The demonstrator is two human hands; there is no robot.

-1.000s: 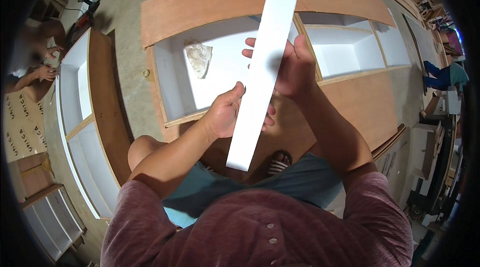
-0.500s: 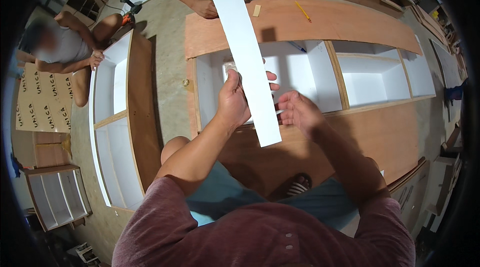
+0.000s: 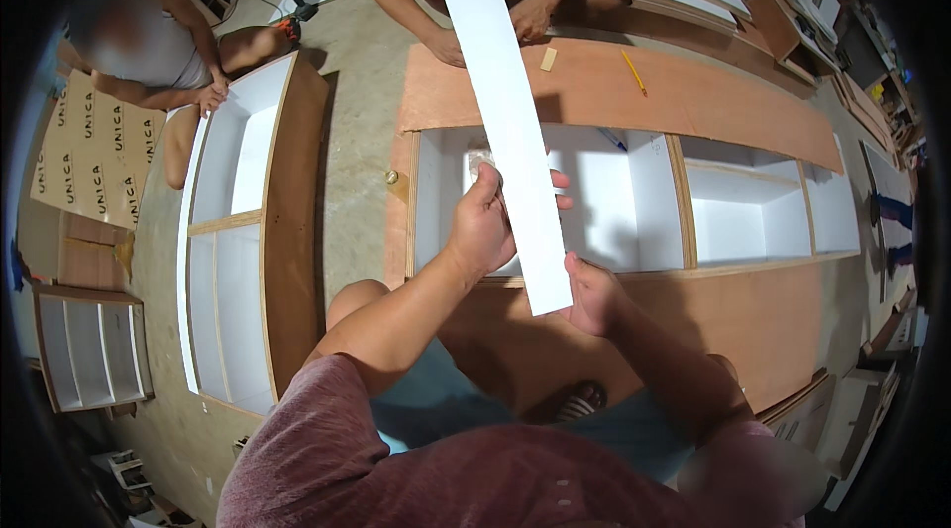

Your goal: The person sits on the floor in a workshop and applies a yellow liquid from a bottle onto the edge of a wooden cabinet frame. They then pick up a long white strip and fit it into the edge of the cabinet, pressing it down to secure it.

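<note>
"Head view: what is your left grip [image 3: 482, 227] doing?"

"It is holding a long white strip [image 3: 505, 112]. Your thumb is on the left side and your fingers wrap behind, poking out on the right."

"And your right grip [image 3: 594, 299]?"

"It is pinching that strip too, by the right side of the end closest to you."

"Where is the strip, then?"

"Up in the air, on a slant, with its far end leaning left. It hides some of the left part of the open cabinet [image 3: 683, 206], even its near edge."

"What else is by you?"

"A brown board [image 3: 733, 104] lies along the cabinet's far edge. A yellow pencil [image 3: 634, 72] and a small tan block [image 3: 549, 59] lie near the board's far edge, with the block to the left. Inside the cabinet, a blue pen [image 3: 612, 139] is near the far edge. Another person's hand [image 3: 452, 49] is by the board's far left corner."
</note>
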